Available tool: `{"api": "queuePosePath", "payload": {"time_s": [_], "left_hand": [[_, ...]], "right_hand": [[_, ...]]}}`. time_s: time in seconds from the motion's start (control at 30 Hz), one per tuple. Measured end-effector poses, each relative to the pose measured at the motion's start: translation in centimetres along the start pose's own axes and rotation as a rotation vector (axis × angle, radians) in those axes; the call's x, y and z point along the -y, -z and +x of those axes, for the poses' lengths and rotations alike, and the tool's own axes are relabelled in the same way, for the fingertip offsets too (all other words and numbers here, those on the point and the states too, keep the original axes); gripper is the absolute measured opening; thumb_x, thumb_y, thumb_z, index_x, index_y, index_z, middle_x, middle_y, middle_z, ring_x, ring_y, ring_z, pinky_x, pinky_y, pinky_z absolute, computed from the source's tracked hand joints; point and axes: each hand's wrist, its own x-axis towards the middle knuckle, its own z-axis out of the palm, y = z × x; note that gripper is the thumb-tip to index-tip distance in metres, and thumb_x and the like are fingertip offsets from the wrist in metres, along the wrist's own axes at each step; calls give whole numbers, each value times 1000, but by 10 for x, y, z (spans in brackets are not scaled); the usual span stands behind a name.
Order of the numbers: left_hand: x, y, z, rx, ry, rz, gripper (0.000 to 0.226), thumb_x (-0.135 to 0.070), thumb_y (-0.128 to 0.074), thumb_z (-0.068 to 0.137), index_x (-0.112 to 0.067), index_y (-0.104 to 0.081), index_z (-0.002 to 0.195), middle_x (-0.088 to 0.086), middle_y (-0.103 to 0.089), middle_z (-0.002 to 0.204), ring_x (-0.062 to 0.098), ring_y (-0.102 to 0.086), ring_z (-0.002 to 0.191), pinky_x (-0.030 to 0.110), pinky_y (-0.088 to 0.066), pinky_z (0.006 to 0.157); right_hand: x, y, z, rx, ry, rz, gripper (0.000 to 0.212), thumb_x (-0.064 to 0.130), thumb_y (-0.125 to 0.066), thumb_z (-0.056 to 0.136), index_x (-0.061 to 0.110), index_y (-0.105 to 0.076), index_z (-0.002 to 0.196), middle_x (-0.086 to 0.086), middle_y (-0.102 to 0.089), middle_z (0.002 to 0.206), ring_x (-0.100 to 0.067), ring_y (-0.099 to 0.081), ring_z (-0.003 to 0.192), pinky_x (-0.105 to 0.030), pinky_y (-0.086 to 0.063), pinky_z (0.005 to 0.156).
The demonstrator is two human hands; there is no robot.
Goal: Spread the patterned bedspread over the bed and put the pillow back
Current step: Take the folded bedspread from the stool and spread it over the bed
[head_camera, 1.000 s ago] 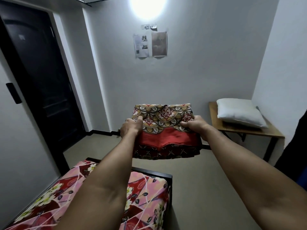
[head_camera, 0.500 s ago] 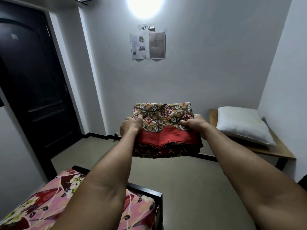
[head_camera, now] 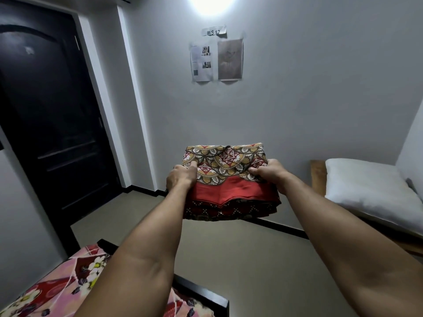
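The patterned bedspread point(head_camera: 229, 181) is folded into a thick rectangular bundle and held up in mid-air at arm's length, in the centre of the head view, above the bare floor point(head_camera: 229, 255) and not touching the bed. Its top fold shows a brown, gold and white fan pattern with a red diamond motif; below that runs a plain red band, and the lowest layers are dark red with small dots.

The left hand point(head_camera: 180, 178) grips the bundle's left edge, thumb pressed on top and the other fingers curled underneath. The right hand point(head_camera: 270, 173) grips the right edge the same way, fingers closed over the cloth. Both bare forearms stretch forward from the bottom of the frame.

The bed point(head_camera: 59, 291) sits at the lower left, covered in a pink and red floral sheet, with a dark frame at its foot.

The pillow point(head_camera: 368, 191), white and plump, lies on a wooden table point(head_camera: 317, 177) against the right-hand wall, well apart from the bed.

A dark door point(head_camera: 50, 124) stands at the left. On the grey back wall hang two paper sheets point(head_camera: 216, 59) under a small label reading "WS 12" point(head_camera: 214, 32), with a bright lamp point(head_camera: 211, 3) above.
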Motion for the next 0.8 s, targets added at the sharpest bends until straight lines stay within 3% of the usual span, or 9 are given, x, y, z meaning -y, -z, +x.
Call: {"api": "queuePosePath", "payload": {"time_s": [0.4,0.8], "left_hand": [[-31,-25,153,-90,44,17,67,-60,-39,91,-6,-61,122,16,-65,119,34,-60,106,34,-39,73],[-4,-36,258,-156,178,43,69,-61,-39,90,-5,-62,122,16,-65,119,34,-61,106,34,-42,75]], "right_hand": [[40,-47,158,61,62,-41,25,22,-83,79,12,-68,98,-8,-75,101,-27,-73,94,-44,-57,93],[57,-123,274,220,72,-60,28,21,-81,81,11,-70,105,-3,-74,95,-23,-72,92,-39,-57,93]]}}
